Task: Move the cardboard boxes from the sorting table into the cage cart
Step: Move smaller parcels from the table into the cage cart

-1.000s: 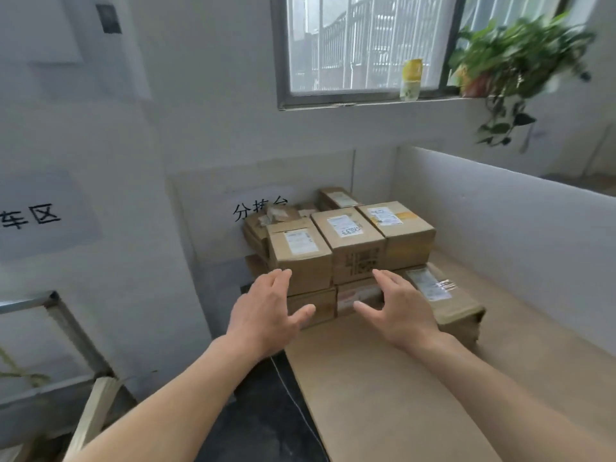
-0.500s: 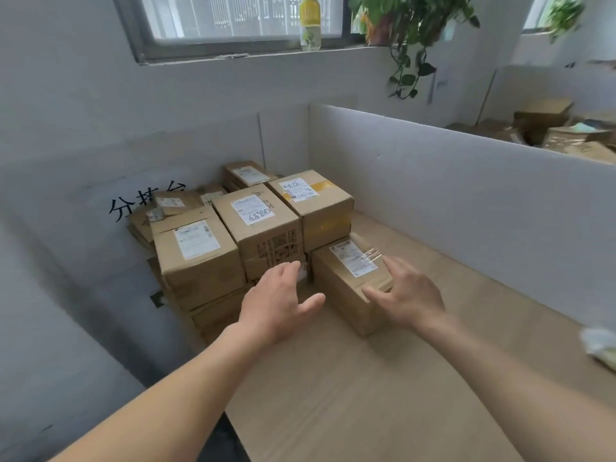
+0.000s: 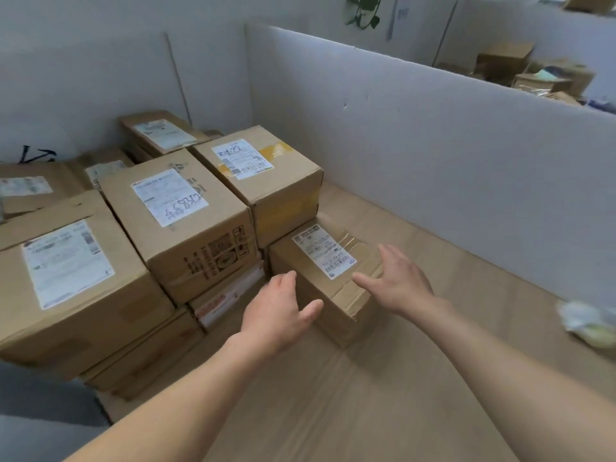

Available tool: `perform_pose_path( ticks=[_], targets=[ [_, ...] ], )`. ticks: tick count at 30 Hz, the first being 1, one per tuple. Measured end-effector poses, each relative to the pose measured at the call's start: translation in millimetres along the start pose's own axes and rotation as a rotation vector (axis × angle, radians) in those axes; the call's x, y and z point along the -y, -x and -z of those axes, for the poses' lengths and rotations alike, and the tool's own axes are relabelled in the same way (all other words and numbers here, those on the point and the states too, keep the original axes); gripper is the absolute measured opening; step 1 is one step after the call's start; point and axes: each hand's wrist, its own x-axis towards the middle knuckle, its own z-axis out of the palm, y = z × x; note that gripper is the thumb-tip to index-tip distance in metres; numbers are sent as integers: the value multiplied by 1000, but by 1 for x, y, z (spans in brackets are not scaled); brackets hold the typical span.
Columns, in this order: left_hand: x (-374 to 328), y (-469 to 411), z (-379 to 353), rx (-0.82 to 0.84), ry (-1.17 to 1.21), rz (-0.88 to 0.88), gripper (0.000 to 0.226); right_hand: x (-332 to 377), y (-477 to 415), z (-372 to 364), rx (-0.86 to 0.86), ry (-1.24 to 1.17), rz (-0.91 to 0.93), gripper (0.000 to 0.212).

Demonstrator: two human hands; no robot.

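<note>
Two open hands, the left hand (image 3: pixel 280 311) and right hand (image 3: pixel 400 285), have moved off the stack (image 3: pixel 186 221) to bracket the low cardboard box (image 3: pixel 325 255) lying on the bench (image 3: pixel 366 411) between their fingers (image 3: pixel 388 256) (spread, gripping nothing yet), so a lift toward the cage cart looks close.

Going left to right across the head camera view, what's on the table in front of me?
Box with the large white label → box with the handwritten label → yellow-taped box → low box with the barcode label → crumpled white bundle.
</note>
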Motion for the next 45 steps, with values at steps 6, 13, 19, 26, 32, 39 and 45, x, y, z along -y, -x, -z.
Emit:
perform_pose_path(
  ticks=[6, 13, 19, 26, 32, 39, 45],
  targets=[
    [6, -31, -13, 20, 45, 40, 68, -6, -34, -19, 67, -9, -86, 94],
    [5, -36, -23, -11, 103, 58, 70, -22, -24, -31, 75, -55, -188, 87],
    [3, -19, -39, 40, 146, 39, 57, -54, 9, -55, 117, -456, -295, 43],
    [-1, 11, -54, 63, 343, 101, 59, -72, 53, -73, 210, -963, -353, 34],
    [-10, 53, -70, 44, 439, 96, 54, -95, 96, -87, 310, -1355, -436, 22],
    [-22, 97, -60, -42, 468, 70, 53, -112, 127, -74, 411, -1357, -296, 57],
    [-36, 128, -42, -120, 491, 55, 52, -102, 145, -50, 420, -1462, -243, 72]
  ],
)
